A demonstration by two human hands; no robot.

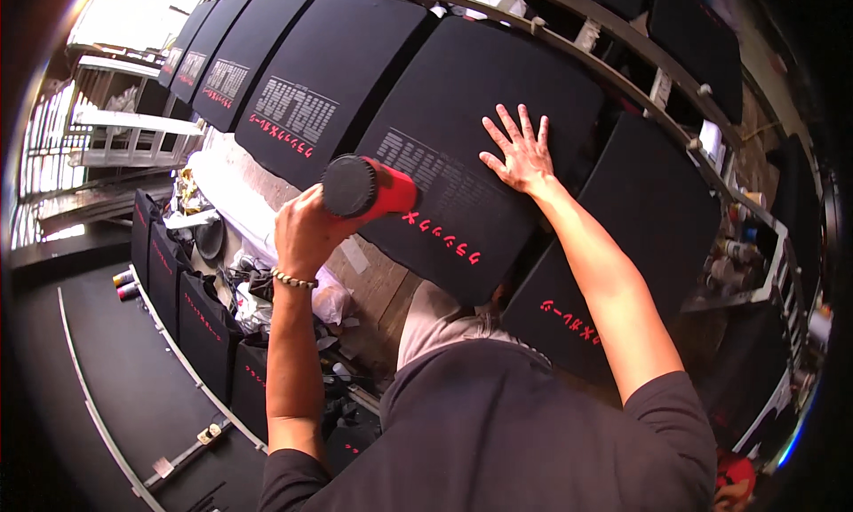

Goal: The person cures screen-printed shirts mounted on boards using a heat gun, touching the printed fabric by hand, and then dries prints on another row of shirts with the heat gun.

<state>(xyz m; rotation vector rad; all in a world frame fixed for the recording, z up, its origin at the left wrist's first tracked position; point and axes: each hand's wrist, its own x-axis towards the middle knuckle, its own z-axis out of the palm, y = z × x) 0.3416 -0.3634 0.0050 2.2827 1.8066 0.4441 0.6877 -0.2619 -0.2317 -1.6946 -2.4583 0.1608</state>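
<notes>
One red handheld tool [397, 190] with a black ribbed round end [349, 186] is held in the left hand [300, 232], whose fingers are wrapped around it. The tool is positioned above the lower left part of a black cloth panel [498, 77], with its ribbed end facing the camera and its red body directed to the right; it hides part of the panel and its print. The right hand [522, 161] is palm down over the right part of the same panel, holds nothing, and has its fingers and thumb spread wide; whether the palm presses on the cloth cannot be told. The panel carries a grey printed block [404, 161] and, nearer the person, a line of red characters [444, 238]. Four similar panels [346, 68] stand in a row to the left, and another black panel [653, 214] with red characters lies just beside it on the right, beneath the right forearm. A metal rail [613, 68] runs along the far side of the row. A beaded bracelet [294, 279] encircles the left wrist. At lower left, a second row of black cloth pieces [203, 299] bears red characters.
</notes>
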